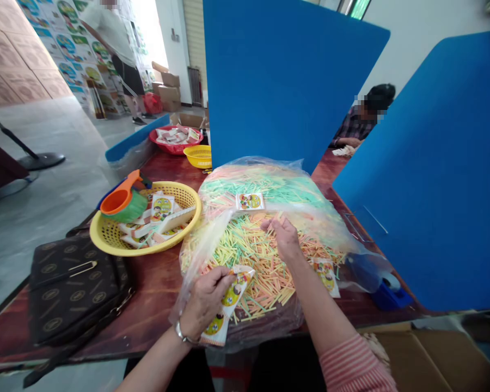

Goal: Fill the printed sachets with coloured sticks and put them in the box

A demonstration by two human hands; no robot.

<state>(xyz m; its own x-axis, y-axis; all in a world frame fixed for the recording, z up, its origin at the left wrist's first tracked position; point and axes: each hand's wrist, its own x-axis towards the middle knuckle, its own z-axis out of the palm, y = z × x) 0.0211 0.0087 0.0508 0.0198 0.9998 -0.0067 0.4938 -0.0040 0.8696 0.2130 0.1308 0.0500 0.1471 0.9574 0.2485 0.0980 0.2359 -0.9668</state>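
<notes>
A large clear plastic bag (206,231) lies opened on the table, full of thin pastel sticks (265,272) in orange, yellow and green. My left hand (206,299), at the bag's near left edge, is closed on a printed packet (233,294). Over the middle of the pile, my right hand (285,237) has its fingers pinched together; pale sticks seem to show at the fingertips, partly hidden. One small printed packet (250,201) rests on the bag just beyond that hand. Another packet (326,276) lies right of my right forearm.
At left stands a yellow basket (106,239) holding packets and an orange scoop (118,200), beside a dark handbag (77,288). Blue partitions (277,81) rise behind and right. A blue tape dispenser (392,296) sits at right. Farther back are a red basket (175,148) and two people.
</notes>
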